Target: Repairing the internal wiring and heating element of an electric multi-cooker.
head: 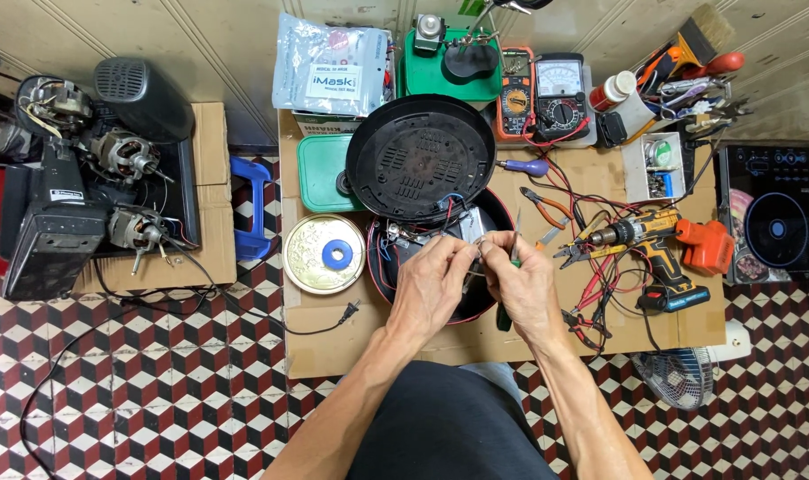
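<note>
The round black cooker body (422, 267) lies upside down on the cardboard-covered table, its inside with wires and a metal plate open to view. Its black bottom cover (420, 158) leans just behind it, tilted. A green-handled screwdriver (509, 276) stands nearly upright above the open body, tip up.

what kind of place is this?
Likely a small appliance repair bench: two handheld multimeters at the back, loose electric motors with bare windings on the left, and a yellow-and-orange cordless drill on the cardboard-covered table.
</note>
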